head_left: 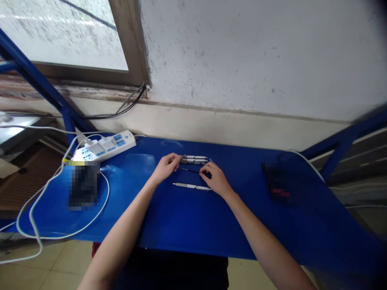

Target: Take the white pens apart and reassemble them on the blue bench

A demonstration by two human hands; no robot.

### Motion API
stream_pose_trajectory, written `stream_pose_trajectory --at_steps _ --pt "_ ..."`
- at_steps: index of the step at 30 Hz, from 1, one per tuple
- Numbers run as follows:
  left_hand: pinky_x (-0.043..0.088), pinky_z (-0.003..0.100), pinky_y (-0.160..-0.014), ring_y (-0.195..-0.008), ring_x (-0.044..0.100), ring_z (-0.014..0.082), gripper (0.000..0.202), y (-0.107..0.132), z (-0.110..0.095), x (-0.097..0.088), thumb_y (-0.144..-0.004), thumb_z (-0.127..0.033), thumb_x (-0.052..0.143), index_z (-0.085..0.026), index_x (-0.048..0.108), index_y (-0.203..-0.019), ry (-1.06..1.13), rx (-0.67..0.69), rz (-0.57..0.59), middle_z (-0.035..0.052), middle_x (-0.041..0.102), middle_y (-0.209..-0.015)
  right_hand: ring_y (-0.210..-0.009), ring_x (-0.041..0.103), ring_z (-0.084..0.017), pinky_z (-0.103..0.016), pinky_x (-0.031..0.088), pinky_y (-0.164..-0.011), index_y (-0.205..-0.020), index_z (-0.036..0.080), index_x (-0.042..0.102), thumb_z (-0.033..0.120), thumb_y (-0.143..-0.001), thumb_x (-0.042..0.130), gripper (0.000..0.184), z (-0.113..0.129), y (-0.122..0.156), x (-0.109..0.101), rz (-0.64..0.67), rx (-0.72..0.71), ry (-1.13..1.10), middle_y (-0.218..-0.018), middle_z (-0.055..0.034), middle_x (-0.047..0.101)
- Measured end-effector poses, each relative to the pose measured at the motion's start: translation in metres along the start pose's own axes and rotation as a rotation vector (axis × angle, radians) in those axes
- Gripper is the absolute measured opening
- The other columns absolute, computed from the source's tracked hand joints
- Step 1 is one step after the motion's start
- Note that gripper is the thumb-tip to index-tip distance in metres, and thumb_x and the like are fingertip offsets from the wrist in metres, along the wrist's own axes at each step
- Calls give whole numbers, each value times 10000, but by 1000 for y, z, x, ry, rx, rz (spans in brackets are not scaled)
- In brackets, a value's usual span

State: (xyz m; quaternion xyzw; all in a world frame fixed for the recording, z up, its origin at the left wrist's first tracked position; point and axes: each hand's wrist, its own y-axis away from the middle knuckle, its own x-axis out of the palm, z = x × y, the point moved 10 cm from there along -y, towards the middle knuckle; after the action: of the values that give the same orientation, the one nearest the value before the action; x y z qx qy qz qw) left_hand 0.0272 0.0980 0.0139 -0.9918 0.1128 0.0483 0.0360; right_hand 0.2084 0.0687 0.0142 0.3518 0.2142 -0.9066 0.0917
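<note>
Bare forearms [117, 237] reach up from the bottom of the view, past a dark shirt [172, 272], onto a glossy blue tabletop [256, 225]. Four slim pen-like tools lie at the middle of the table, their long axes running almost level from 9 o'clock to 3 o'clock. Two white tools [193, 159] with grey bands lie side by side, touching, at the far side. Nearer comes a thin black tool [190, 170], its fine tip toward 9 o'clock and its thicker end under the right hand. Nearest is a smooth white tool [192, 186], its narrow end toward 9 o'clock, tilted slightly and lying apart from the others.

The left hand [165, 167] is loosely curled, with its fingers touching the 9 o'clock ends of the banded pair; whether it grips them, I cannot tell. The right hand [216, 179] is curled over the black tool's thick end, but its grip is also unclear.

At 10 o'clock sits a white power strip [104, 147] with blue sockets. A white cable [60, 225] loops around a blurred black object [83, 185]. Another blurred dark object [276, 181] lies at 3 o'clock. Behind rise a speckled white wall [256, 60] and a window [60, 36].
</note>
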Motion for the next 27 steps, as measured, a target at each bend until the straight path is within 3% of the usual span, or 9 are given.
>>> stream_pose_trajectory --at_steps 5,12,27 --pt "370 211 -510 -528 504 98 255 0 0 -3 -811 -401 631 -184 570 -931 -1 29 -22 -26 568 -626 -715 563 -209 -369 465 -682 -773 248 646 295 -856 552 134 -7 0 -5 -40 68 -75 -763 -36 609" --pt "385 206 -516 -550 525 97 254 0 1 -5 -799 -387 645 -191 558 -936 7 23 -35 -33 564 -649 -609 577 -178 -312 453 -606 -798 213 608 417 -849 579 213 -36 2 -11 -137 300 -442 -665 -22 627" --pt "400 200 -522 -574 520 90 287 1 -4 1 -783 -408 655 -176 544 -912 14 29 25 -17 580 -719 -581 540 -142 -273 433 -565 -816 188 609 445 -832 607 258 -36 2 -10 -142 321 -538 -656 -15 615"
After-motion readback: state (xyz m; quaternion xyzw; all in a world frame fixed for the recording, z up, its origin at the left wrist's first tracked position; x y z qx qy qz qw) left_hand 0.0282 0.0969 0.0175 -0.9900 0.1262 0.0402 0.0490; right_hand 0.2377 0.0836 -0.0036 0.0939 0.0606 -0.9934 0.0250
